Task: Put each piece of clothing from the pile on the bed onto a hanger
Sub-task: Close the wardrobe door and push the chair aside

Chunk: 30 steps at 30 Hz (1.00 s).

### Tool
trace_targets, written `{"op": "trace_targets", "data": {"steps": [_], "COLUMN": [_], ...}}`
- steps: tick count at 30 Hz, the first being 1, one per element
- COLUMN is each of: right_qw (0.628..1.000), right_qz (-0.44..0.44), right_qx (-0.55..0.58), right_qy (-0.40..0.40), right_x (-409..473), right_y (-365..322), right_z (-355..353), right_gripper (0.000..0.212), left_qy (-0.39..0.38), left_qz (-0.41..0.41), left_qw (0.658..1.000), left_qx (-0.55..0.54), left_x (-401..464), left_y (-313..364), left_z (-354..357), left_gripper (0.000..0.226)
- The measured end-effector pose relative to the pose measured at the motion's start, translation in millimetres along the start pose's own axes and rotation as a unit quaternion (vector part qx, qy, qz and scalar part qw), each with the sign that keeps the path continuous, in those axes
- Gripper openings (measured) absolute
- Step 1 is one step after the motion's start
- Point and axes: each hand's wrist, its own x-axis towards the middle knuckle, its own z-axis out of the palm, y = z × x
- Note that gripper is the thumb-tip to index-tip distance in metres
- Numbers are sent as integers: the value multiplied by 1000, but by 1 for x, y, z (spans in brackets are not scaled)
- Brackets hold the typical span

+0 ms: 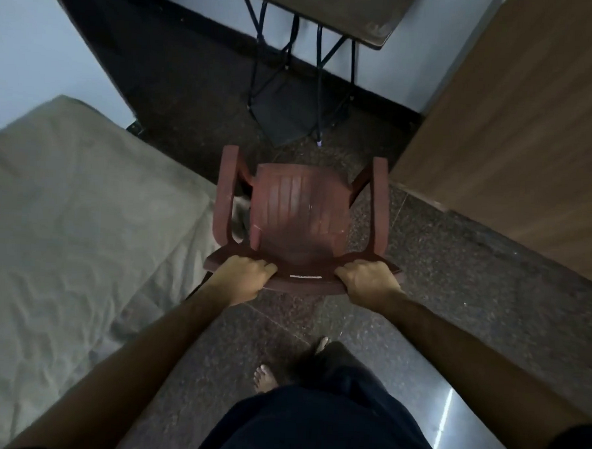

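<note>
From the head view, your left hand [242, 275] and right hand [365, 279] each grip the top rail of a red plastic chair [300, 217], fingers curled over its back edge. The bed [72, 219] lies just left of your left hand; no clothing pile or hangers show on the part in view. Beyond the chair stands a desk [350, 11] on thin metal legs, and a wooden panel [519, 133] sits close to your right hand. Pushed forward, the chair could knock those legs or scrape the panel, and your bare foot [264, 377] is near its rear legs. The chair's feet and the rest of the bed are out of sight.
</note>
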Motion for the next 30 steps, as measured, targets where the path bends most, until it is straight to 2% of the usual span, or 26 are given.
{"op": "trace_targets", "data": {"steps": [7,18,24,30], "right_qw": [1000,999,998,997], "right_qz": [-3,-40,-67,-71], "right_qx": [-13,-18,-8,5], "right_qy": [15,25,10,20], "right_x": [54,174,248,308], "right_y": [54,150,152,129], "right_z": [-24,-75,-97,-116], "right_gripper": [31,32,32,30], "left_qy": [14,4,-54,-76], "left_qz": [-5,-57,-110,-108], "left_qw": [1000,997,992,991], "left_qx": [-25,-42,-31,-15], "left_x": [63,171,203,212], "left_y": [-24,-95,-165,-245], "left_z": [-25,-83,-88,-98], "left_gripper": [27,35,43,43]}}
